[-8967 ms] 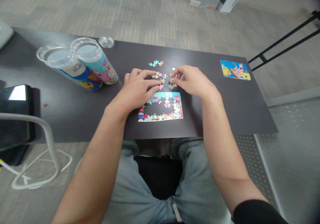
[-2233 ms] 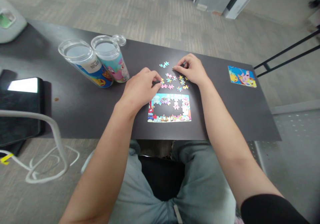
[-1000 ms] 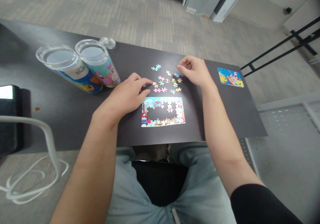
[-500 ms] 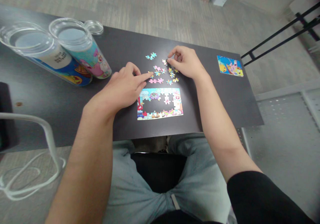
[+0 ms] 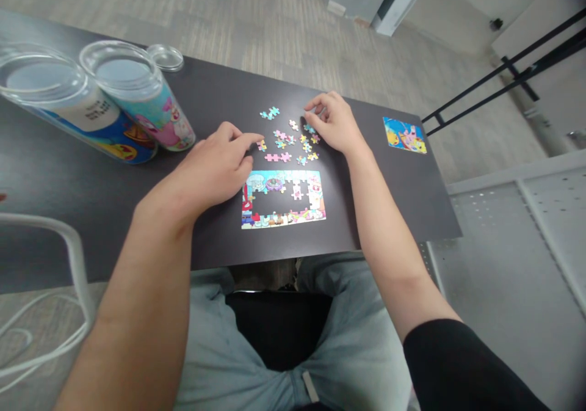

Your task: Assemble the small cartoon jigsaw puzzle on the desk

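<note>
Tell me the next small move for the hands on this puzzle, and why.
Probably pinch the loose piece beside the index fingertip of the left hand and carry it to the partly built puzzle. That fingertip lies next to the piece, the puzzle's middle shows a bare gap, and the right hand is curled at the far side of the other loose pieces.

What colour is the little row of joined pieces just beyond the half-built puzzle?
Pink; the joined pieces show best in the head view.
</note>
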Available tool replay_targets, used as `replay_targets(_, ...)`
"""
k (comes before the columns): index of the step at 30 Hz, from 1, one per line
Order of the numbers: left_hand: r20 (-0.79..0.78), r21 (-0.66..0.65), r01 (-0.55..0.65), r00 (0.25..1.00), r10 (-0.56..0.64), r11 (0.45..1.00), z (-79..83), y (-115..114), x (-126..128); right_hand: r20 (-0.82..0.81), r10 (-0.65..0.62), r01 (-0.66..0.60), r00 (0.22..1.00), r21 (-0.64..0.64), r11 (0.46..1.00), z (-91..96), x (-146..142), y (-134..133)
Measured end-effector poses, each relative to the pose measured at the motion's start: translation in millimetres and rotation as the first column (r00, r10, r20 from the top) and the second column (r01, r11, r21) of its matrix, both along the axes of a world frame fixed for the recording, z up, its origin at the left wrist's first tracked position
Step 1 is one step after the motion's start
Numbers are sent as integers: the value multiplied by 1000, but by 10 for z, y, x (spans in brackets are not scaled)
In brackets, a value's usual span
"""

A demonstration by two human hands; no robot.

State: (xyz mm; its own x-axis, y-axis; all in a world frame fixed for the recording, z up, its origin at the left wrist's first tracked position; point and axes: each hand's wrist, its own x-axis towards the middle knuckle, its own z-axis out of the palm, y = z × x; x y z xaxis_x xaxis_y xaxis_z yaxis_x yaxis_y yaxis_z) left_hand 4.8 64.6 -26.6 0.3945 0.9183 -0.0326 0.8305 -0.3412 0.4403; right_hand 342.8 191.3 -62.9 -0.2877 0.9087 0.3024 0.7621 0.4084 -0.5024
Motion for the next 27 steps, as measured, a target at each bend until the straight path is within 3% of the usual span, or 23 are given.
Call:
replay_targets(5, 14, 1, -11, 1000, 11, 1000, -21, -14, -1, -21, -57, 57, 998, -4, 998, 73, 178, 12)
replay_targets(11, 13, -35, -14, 1000, 14, 999, 25, -21, 14, 9, -88, 88, 996, -202, 975, 258, 377, -116)
replay_targets(27, 20, -50, -7, 1000, 8, 999, 60, -36, 12, -77, 36, -54, 996, -250, 967, 356, 174, -227)
